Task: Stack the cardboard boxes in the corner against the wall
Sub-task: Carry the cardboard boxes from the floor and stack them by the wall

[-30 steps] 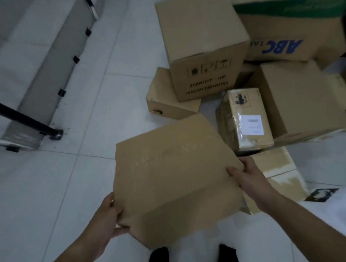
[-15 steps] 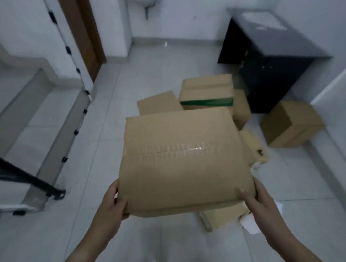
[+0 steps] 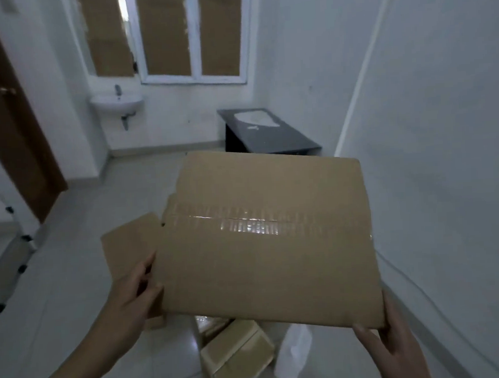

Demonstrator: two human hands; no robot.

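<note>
I hold a large brown cardboard box [image 3: 271,239] up in front of me, its taped top seam facing the camera. My left hand [image 3: 134,299] grips its lower left edge and my right hand [image 3: 392,343] grips its lower right corner. Behind its left side another cardboard box [image 3: 127,247] shows partly on the floor. Below the held box a smaller taped box [image 3: 236,354] lies on the tiles. The other boxes are hidden behind the one I hold.
A black cabinet [image 3: 265,136] stands at the far right corner under a window [image 3: 194,35]. A white sink [image 3: 116,104] hangs on the far wall, a brown door [image 3: 10,120] is at left. A white plastic jug [image 3: 294,351] sits on the floor. The white wall [image 3: 443,149] runs along the right.
The box has risen higher in both hands and my view has tilted up from the floor pile to the far wall and window. The floor boxes have dropped out of sight behind it.
</note>
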